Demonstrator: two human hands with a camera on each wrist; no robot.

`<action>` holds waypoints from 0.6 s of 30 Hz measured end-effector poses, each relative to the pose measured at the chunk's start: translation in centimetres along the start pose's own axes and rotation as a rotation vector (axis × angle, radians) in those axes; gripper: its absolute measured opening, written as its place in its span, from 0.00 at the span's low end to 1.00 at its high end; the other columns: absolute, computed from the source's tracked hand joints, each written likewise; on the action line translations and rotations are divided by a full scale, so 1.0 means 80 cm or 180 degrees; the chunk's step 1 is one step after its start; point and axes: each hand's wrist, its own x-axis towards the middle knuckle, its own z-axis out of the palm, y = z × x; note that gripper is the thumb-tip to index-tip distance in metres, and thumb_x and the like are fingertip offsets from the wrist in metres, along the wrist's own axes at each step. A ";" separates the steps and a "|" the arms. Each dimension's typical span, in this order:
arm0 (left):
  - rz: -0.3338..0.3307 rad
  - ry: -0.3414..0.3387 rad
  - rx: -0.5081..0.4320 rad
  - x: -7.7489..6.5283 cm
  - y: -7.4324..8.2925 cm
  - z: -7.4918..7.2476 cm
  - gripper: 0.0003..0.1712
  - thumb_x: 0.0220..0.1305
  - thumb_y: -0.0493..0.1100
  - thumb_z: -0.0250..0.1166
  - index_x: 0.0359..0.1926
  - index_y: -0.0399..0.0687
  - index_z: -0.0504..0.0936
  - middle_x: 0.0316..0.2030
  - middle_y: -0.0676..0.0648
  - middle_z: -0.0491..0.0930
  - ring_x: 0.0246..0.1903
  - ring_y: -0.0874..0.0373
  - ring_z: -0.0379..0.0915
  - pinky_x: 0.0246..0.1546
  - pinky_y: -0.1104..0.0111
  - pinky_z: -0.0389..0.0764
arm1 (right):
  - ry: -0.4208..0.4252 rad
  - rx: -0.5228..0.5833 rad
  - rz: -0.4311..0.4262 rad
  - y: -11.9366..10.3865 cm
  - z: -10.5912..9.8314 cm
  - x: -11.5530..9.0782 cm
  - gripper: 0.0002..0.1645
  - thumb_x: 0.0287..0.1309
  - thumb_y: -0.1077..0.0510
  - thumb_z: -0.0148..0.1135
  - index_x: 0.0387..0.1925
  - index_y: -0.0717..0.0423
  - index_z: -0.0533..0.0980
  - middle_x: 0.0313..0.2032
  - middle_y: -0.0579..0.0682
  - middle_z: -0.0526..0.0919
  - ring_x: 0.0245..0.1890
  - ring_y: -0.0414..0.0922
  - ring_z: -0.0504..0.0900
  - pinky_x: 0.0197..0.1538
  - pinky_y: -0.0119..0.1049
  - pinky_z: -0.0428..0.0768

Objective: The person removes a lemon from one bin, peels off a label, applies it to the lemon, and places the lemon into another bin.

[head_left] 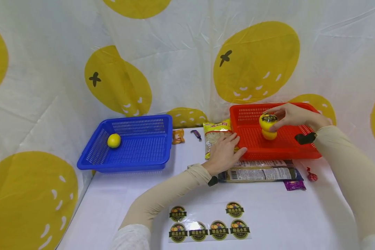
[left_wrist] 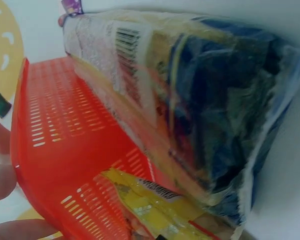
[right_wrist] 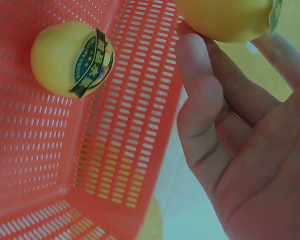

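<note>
The right hand [head_left: 288, 115] pinches a stickered yellow fruit [head_left: 267, 122] over the red basket [head_left: 278, 153]; best held lightly, clear of the lower fruit [head_left: 269, 135]. The left hand [head_left: 222, 155], fingers spread, perhaps touches the left rim.

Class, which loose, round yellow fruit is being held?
The round yellow fruit pinched by the right hand; the second lies in the red plastic basket, the third in the blue plastic basket.
</note>
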 end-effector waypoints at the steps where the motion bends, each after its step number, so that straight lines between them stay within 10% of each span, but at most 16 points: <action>1: -0.0001 -0.0009 0.0025 0.001 0.000 -0.001 0.35 0.77 0.67 0.48 0.73 0.53 0.73 0.75 0.51 0.69 0.74 0.54 0.65 0.77 0.65 0.60 | -0.0011 -0.0003 0.0003 0.000 0.001 0.007 0.46 0.53 0.49 0.79 0.71 0.55 0.71 0.61 0.64 0.81 0.61 0.64 0.77 0.62 0.64 0.76; 18: -0.0063 -0.0198 0.0194 0.007 0.003 -0.006 0.36 0.76 0.69 0.47 0.73 0.55 0.72 0.75 0.53 0.68 0.75 0.55 0.63 0.79 0.65 0.58 | -0.0131 -0.0230 0.0028 0.010 0.051 0.081 0.51 0.46 0.42 0.82 0.69 0.56 0.73 0.61 0.67 0.80 0.58 0.63 0.78 0.62 0.66 0.75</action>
